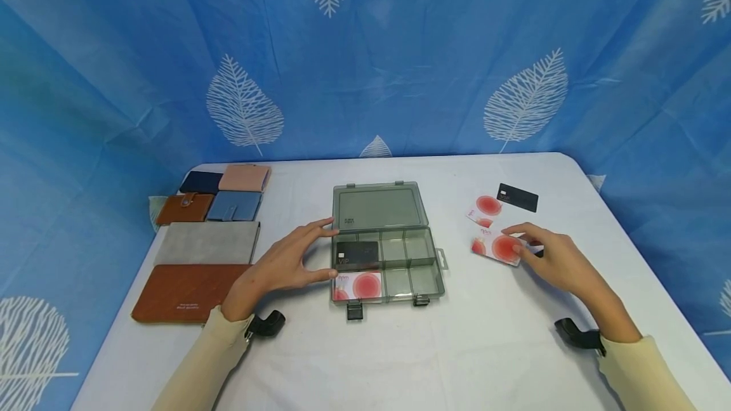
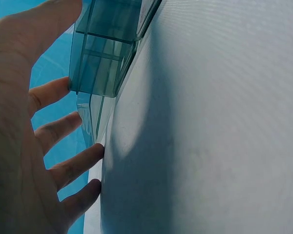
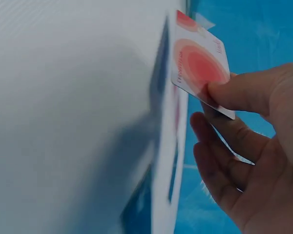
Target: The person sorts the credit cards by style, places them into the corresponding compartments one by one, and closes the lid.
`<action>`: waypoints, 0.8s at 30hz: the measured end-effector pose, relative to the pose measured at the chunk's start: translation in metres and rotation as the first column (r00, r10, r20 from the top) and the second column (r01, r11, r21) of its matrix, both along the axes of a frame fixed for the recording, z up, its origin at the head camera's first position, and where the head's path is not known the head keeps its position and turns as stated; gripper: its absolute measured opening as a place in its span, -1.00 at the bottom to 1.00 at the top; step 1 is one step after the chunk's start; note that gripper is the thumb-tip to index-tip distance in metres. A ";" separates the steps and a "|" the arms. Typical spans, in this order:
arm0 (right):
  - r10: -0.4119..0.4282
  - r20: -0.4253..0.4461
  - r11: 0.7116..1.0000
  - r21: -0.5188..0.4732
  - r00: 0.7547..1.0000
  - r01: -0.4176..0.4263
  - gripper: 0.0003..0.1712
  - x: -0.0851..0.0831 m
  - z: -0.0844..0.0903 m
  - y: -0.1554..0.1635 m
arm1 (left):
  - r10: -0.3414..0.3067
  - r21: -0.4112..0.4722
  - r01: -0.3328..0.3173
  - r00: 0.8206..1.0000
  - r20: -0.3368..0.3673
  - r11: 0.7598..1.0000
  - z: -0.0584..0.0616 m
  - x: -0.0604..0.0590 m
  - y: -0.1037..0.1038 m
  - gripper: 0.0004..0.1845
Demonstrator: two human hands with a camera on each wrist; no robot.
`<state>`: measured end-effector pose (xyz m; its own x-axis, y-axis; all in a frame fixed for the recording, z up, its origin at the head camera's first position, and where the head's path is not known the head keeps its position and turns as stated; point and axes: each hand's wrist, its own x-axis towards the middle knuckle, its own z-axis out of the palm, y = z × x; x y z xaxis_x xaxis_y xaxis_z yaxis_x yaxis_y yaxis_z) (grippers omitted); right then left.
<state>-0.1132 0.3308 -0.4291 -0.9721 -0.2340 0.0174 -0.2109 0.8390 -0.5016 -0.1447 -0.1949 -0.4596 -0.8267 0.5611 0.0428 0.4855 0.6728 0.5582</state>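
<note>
An open smoky-grey plastic compartment box (image 1: pixel 424 289) sits mid-table, its lid (image 1: pixel 379 207) laid back. A black card (image 1: pixel 357 252) and a white card with a red circle (image 1: pixel 358 286) lie in its left compartments. My left hand (image 1: pixel 285 263) rests at the box's left side with straight fingers (image 2: pixel 77 163) against the box's wall (image 2: pixel 100 73). My right hand (image 1: pixel 551 259) pinches a white card with a red circle (image 1: pixel 498 248) (image 3: pixel 199 68) by its edge, one side lifted off the table. Another red-circle card (image 1: pixel 484 208) and a black card (image 1: pixel 517 197) lie just beyond.
Several wallets lie at the table's left: navy (image 1: pixel 201 181), pink (image 1: pixel 245 177), brown (image 1: pixel 184 208), blue (image 1: pixel 235 205), a long grey one (image 1: pixel 207 243) and a long brown one (image 1: pixel 187 292). A blue leaf-print cloth (image 1: pixel 365 56) hangs behind the white table (image 1: pixel 457 347).
</note>
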 end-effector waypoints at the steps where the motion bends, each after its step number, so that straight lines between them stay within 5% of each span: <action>1: 0.000 -0.017 1.000 -0.011 1.000 0.000 -0.52 -0.001 0.002 -0.002 | 0.000 0.000 0.000 1.000 0.000 1.000 0.000 0.000 0.000 -0.10; 15: 0.133 -0.182 0.983 -0.105 0.974 -0.153 -0.62 -0.018 0.033 -0.075 | 0.000 -0.007 0.000 1.000 -0.008 1.000 -0.001 0.000 0.000 -0.09; 24: 0.240 -0.176 0.953 -0.145 0.955 -0.266 -0.62 -0.021 0.032 -0.127 | 0.006 -0.011 -0.006 1.000 -0.009 1.000 -0.001 -0.001 -0.001 -0.10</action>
<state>-0.1345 0.2042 -0.3967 -0.8634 -0.4532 0.2219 -0.4915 0.6559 -0.5728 -0.1461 -0.1958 -0.4611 -0.8294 0.5568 0.0445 0.4869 0.6815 0.5464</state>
